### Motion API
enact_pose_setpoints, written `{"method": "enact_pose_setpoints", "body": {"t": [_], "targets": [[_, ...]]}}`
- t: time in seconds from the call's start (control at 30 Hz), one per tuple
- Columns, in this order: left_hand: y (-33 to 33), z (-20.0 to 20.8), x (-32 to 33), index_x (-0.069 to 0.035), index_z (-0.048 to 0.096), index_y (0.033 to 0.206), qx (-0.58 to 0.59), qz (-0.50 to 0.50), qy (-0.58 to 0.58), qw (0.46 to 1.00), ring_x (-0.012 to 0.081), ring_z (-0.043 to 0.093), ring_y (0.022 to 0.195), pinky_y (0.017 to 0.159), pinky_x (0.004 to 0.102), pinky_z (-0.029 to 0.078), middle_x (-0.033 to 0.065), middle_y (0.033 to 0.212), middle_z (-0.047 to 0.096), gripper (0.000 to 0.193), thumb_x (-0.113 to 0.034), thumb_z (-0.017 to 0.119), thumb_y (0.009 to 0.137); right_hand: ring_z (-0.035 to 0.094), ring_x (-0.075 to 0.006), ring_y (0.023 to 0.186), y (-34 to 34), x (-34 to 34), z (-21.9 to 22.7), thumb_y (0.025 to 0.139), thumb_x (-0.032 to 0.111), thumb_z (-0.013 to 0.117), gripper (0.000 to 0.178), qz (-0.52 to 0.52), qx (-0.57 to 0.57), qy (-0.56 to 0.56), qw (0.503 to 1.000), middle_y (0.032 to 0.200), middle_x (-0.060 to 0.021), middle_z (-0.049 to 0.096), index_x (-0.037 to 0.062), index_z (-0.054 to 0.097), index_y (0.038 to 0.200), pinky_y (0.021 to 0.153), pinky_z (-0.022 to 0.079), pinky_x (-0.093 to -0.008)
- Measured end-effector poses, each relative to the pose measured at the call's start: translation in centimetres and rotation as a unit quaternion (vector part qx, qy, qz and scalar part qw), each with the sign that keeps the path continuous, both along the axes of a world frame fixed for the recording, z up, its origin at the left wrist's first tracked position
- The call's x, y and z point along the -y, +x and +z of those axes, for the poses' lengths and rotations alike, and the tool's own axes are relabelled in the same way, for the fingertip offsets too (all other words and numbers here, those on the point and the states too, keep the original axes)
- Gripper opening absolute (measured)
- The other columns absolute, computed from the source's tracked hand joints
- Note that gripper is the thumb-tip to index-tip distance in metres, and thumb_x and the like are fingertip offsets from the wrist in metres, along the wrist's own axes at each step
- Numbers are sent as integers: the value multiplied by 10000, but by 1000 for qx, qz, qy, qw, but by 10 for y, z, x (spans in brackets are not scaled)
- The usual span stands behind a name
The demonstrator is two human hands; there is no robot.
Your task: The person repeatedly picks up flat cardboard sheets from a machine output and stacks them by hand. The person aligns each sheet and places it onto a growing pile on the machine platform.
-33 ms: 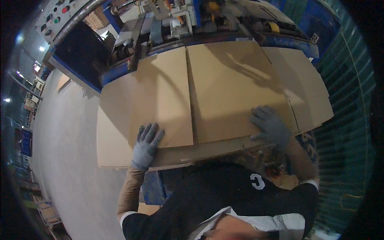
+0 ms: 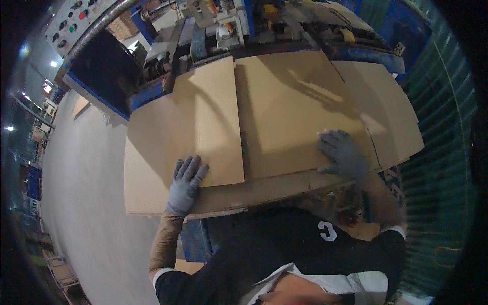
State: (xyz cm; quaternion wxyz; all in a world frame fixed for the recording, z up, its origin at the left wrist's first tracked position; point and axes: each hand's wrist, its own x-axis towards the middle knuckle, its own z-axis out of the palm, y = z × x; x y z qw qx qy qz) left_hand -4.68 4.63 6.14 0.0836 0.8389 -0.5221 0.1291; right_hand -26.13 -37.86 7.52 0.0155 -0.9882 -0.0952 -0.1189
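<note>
Gloved in grey, my left hand lies flat with its fingers stretched over the near edge of the left cardboard panel. My right hand, also gloved, rests with spread fingers on the right cardboard panel, close to its near right corner. A dark gap runs between the two panels. Beneath them, more flat cardboard sticks out along the near side, and a wide flap reaches out to the right. Neither hand grips anything.
A blue machine with rollers and belts stands along the far side of the cardboard. Its control panel with buttons is at upper left. A green corrugated wall rises on the right, and grey floor stretches out at left.
The right panel has slid slightly away from me, with my right hand moving a little forward on it. The gap between the panels looks wider. My left hand has barely moved.
</note>
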Motion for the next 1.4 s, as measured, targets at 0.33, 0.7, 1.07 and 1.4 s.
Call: {"method": "enact_pose_setpoints", "body": {"t": [0.33, 0.7, 1.07, 1.4], "targets": [[163, 0, 111, -109, 499, 1319, 104, 31, -141, 984, 369, 471, 1219, 1050, 503, 345, 186, 1317, 501, 581, -173, 668, 768, 445, -335, 1247, 160, 90, -26, 771, 599, 618, 735, -132, 48, -1, 990, 1319, -156, 518, 82, 534, 1286, 1053, 340, -442], [57, -23, -104, -9, 567, 1253, -144, 579, -339, 727, 324, 614, 1009, 859, 453, 481, 173, 1147, 640, 708, -591, 545, 850, 487, -328, 1241, -67, 139, -46, 859, 412, 644, 633, -491, 329, 310, 745, 1304, -209, 534, 13, 480, 1323, 1010, 408, -382], [31, -31, -157, -16, 428, 1392, -154, 617, -537, 555, 280, 533, 1175, 1017, 432, 389, 193, 1341, 522, 753, -511, 613, 855, 517, -307, 1199, -119, 174, -75, 888, 285, 604, 621, -654, 129, 253, 701, 1392, -152, 467, 9, 391, 1401, 904, 487, -359], [35, -2, -187, 48, 466, 1297, -282, 312, -645, 638, 288, 462, 1230, 1030, 436, 392, 178, 1332, 485, 430, -205, 504, 952, 606, -249, 975, -104, 187, -8, 839, 121, 662, 415, -388, 528, 617, 435, 1132, -110, 615, 6, 542, 1219, 865, 490, -382]]}}
